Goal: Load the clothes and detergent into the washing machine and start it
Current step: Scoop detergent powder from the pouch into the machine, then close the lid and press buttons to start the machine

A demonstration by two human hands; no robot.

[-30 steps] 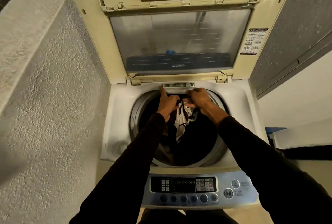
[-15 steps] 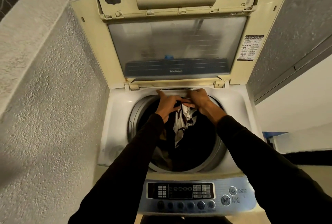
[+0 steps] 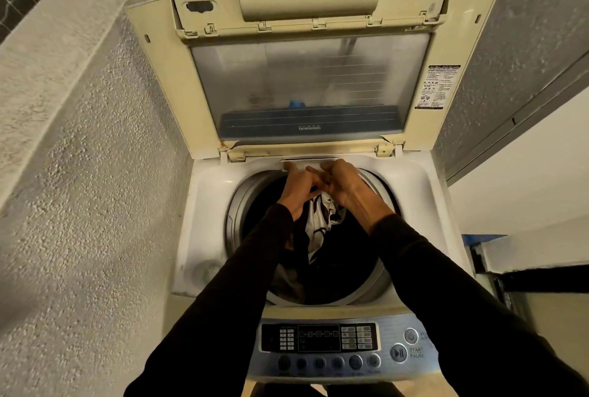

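Meanwhile, the left hand and right hand, earlier grasping the patterned garment, loosened at the drum's 12 o'clock rim, so loading appeared nearly complete.

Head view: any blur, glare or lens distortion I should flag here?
Head view: warm, dim light; wide-angle bending bows the wall and lid edges; the lid window carries hazy reflections; both hands, left hand and right hand, are slightly motion-soft; drum interior falls into deep shadow; control panel text is barely legible.
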